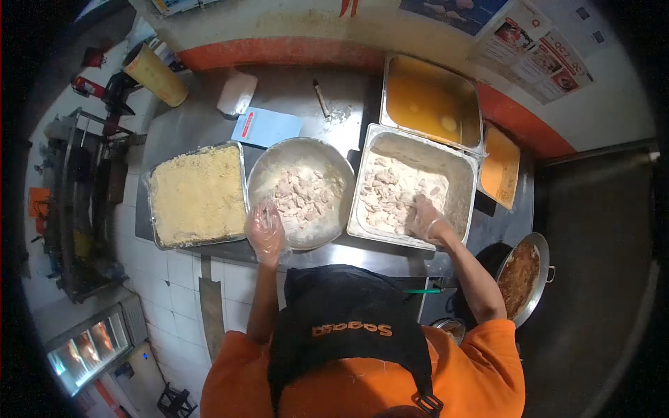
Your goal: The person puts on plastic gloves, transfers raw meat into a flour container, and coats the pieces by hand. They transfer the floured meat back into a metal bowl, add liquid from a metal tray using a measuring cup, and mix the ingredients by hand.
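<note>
My left hand (267, 230), in a clear plastic glove, is closed on the near left rim of a round metal bowl (343, 165). Inside the bowl lie floured meat pieces (304, 194) over white flour. To the right, my gloved right hand (426, 219) reaches into a deep rectangular metal pan (456, 182). More flour-coated meat pieces (385, 195) fill that pan's left and middle, against the fingers. The right fingers are partly buried and blurred, so their grip is unclear.
A tray of yellow crumbs (197, 195) stands left of the bowl. Behind are a blue card (267, 127), a marker (321, 98) and a pan of orange liquid (432, 97). An orange-filled container (500, 167) sits at right, with a wide pan of brown food (521, 275) nearer.
</note>
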A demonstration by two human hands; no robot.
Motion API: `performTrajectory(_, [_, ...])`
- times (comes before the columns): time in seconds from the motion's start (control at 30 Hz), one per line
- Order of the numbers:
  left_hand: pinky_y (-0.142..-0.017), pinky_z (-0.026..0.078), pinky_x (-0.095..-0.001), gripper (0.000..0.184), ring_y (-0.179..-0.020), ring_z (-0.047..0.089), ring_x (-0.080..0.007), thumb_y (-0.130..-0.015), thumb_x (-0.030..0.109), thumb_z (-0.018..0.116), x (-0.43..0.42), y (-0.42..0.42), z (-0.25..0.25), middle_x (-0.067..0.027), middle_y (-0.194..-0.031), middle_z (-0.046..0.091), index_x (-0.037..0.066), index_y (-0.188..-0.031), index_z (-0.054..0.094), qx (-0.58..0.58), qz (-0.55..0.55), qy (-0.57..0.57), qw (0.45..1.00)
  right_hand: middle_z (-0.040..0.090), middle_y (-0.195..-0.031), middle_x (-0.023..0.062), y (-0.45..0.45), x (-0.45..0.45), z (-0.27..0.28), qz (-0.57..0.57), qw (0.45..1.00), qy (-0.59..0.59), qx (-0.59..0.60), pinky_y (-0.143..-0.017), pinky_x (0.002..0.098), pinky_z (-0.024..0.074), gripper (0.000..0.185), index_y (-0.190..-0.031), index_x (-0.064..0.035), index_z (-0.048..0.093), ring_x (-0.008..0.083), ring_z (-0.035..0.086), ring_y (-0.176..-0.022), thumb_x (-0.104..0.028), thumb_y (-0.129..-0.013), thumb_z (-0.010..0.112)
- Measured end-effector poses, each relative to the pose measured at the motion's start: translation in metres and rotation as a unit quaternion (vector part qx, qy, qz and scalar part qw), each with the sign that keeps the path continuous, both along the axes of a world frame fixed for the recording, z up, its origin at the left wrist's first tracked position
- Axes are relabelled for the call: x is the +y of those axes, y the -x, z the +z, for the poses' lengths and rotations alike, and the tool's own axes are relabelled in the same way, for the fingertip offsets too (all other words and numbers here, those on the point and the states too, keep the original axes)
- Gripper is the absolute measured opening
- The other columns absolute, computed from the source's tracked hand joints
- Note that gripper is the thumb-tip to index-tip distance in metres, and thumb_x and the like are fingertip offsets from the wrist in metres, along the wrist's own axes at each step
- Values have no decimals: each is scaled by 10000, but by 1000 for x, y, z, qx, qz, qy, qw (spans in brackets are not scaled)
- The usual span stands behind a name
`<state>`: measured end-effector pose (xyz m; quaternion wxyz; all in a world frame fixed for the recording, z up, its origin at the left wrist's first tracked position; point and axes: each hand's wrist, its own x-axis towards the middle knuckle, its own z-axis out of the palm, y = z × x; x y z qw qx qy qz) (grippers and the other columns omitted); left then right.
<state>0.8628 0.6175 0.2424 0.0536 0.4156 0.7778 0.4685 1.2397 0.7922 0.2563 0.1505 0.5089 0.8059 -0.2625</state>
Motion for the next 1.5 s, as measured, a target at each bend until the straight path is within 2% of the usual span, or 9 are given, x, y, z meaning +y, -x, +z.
performTrajectory(0.37, [-749, 532, -412, 169, -843, 664, -368, -777, -34, 690, 9, 2, -24, -179, -929, 690, -19, -943, 665, 61, 22, -91, 994, 125, -1659, 180, 115, 2, 22, 171, 961, -103, -192, -1076, 563, 379, 798, -1604, -268, 166, 486, 258, -1459, -614, -952, 467])
performTrajectory(0.47, [-746, 534, -406, 159, -847, 670, -354, -772, -48, 681, 14, -1, -25, -168, -934, 694, -8, -925, 661, 72, 19, -114, 991, 248, -1613, 204, 91, 34, -36, 24, 998, 35, 43, -1084, 505, 403, 703, -1567, -218, 281, 480, 373, -1383, -517, -963, 483])
performTrajectory(0.57, [-770, 542, -399, 154, -858, 679, -350, -783, -46, 659, 15, -1, -33, -172, -941, 695, -9, -932, 657, 0, 27, -129, 991, 415, -1513, 211, 82, 44, -18, 222, 967, -120, 19, -1105, 437, 405, 609, -1492, -174, 426, 435, 450, -1334, -418, -947, 550])
performTrajectory(0.67, [-799, 545, -389, 171, -874, 682, -349, -801, -23, 652, 18, 3, -28, -175, -950, 694, -12, -971, 664, -7, 18, -118, 993, 555, -1376, 217, 40, 62, -80, 70, 956, -261, 119, -1090, 442, 421, 545, -1424, -124, 512, 384, 541, -1254, -396, -955, 567])
performTrajectory(0.83, [-832, 544, -368, 242, -966, 686, -279, -870, 39, 639, 33, 0, 3, -157, -1042, 699, -19, -1105, 653, -32, -54, -45, 997, 676, -1192, 125, 81, 40, 48, -63, 941, -136, 304, -847, 392, 582, 302, -1178, -138, 672, 257, 688, -972, -331, -971, 565])
performTrajectory(1.03, [-894, 518, -339, 414, -1091, 639, -242, -982, 278, 582, 69, -12, 36, -83, -1223, 656, 67, -1337, 554, -655, -49, 2, 754, 687, -1025, 116, 186, 15, 99, 80, 905, -235, 344, -813, 369, 580, 258, -1163, -136, 642, 265, 684, -866, -238, -929, 604])
performTrajectory(1.2, [-969, 493, -362, 543, -1172, 581, -222, -945, 308, 635, 59, -5, 26, -119, -1356, 558, 58, -1404, 486, -724, -25, -101, 682, 707, -906, 140, 213, -4, 95, 23, 870, 4, 493, -838, 366, 565, 256, -1103, -88, 681, 295, 685, -889, -199, -873, 656])
performTrajectory(1.33, [-908, 540, -353, 504, -1093, 617, -227, -912, 168, 666, 35, -10, 31, -117, -1274, 584, 3, -1362, 512, -606, 13, -4, 796, 723, -1063, 119, 140, 31, 78, -60, 944, 51, 321, -658, 343, 587, 253, -1124, -86, 717, 186, 698, -872, -136, -878, 694])
performTrajectory(1.5, [-911, 535, -375, 443, -1074, 642, -268, -911, 126, 683, 12, -3, 8, -172, -1168, 656, -42, -1302, 560, -294, -33, 6, 955, 587, -1319, 247, -11, 59, -1, -104, 993, -27, -38, -976, 429, 492, 568, -1350, -14, 508, 349, 608, -1162, -248, -866, 691])
